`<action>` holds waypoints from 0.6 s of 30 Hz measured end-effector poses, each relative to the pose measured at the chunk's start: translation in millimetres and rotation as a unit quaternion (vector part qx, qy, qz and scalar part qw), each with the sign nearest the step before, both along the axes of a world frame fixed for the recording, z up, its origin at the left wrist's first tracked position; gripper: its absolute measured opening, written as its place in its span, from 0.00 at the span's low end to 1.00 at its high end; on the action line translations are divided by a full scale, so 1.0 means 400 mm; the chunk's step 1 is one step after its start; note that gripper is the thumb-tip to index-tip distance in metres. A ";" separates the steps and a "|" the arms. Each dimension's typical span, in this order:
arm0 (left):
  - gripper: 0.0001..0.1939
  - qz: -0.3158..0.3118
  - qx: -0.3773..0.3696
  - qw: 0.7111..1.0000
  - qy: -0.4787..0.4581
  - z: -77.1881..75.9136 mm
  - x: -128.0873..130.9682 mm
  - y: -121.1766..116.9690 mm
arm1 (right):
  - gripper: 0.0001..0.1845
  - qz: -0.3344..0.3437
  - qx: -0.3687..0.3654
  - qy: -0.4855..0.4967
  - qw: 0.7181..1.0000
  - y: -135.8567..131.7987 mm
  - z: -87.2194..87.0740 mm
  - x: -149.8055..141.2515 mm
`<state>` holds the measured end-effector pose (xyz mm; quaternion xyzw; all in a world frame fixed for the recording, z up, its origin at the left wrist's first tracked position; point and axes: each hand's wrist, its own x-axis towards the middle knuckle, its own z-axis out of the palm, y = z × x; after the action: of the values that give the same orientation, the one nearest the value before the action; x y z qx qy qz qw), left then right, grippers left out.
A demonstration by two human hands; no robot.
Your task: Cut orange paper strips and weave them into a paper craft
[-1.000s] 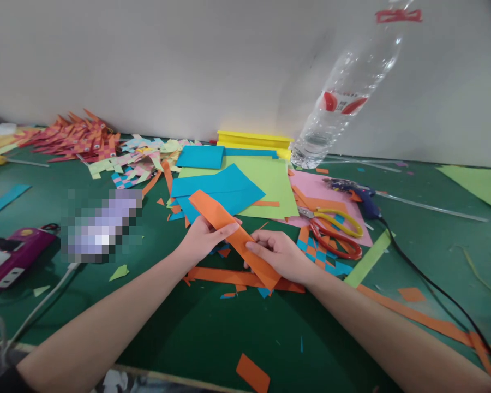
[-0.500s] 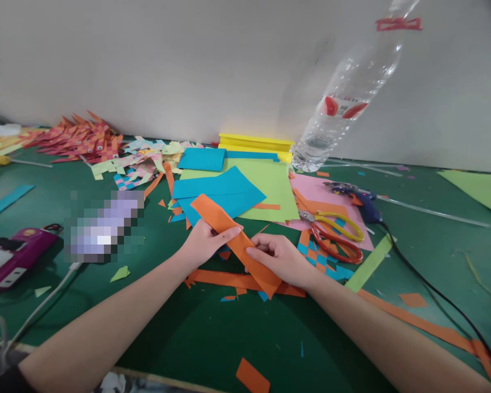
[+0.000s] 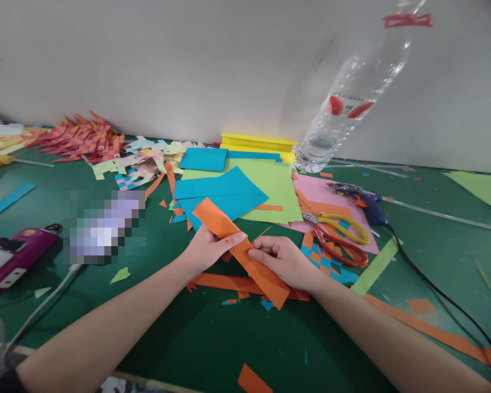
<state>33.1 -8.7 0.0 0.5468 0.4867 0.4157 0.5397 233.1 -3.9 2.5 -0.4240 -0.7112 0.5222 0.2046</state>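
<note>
An orange paper strip [image 3: 242, 252] slants between my two hands above the green table. My left hand [image 3: 208, 245] grips its upper part, thumb on top and fingers underneath. Lower down, my right hand [image 3: 280, 259] pinches the strip's right edge between thumb and curled fingers. Beyond the strip lie blue paper pieces [image 3: 233, 188] on a light green sheet [image 3: 280, 185]. Scissors [image 3: 339, 234] with yellow and red handles rest to the right of my right hand, over a blue-and-orange woven paper piece [image 3: 323, 262]. Another orange strip [image 3: 225, 281] lies below my hands.
A glue gun [image 3: 364, 204] with a black cord lies on the right, near a tilted plastic bottle [image 3: 343, 103]. On the left are a blurred phone [image 3: 110, 226] on a cable and a purple power strip [image 3: 22, 254]. Woven paper pieces [image 3: 84, 139] are heaped at the back left.
The orange strip's lower end has dipped slightly toward me, with both hands still holding it. The whole view has shifted a little.
</note>
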 end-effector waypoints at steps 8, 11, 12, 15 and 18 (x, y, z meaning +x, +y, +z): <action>0.21 0.052 -0.029 0.998 -0.027 -0.004 -0.002 0.006 | 0.19 0.000 -0.050 0.007 0.999 0.003 0.008 0.007; 0.19 0.094 -0.022 0.995 -0.038 -0.005 -0.004 0.011 | 0.18 0.006 -0.059 0.018 0.998 0.004 0.010 0.011; 0.19 0.107 -0.017 0.993 -0.040 -0.005 -0.005 0.012 | 0.19 0.010 -0.052 0.023 0.998 0.005 0.009 0.012; 0.19 0.117 -0.005 0.992 -0.041 -0.009 -0.010 0.017 | 0.22 0.028 -0.025 0.036 0.999 0.008 0.006 0.017; 0.19 0.110 -0.003 0.993 -0.042 -0.014 -0.014 0.021 | 0.22 0.039 -0.019 0.046 0.998 0.008 0.004 0.017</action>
<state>27.3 -0.4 -5.5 0.4707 0.5219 0.4937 0.5122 239.8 -0.8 4.0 -0.3748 -0.7072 0.5620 0.2086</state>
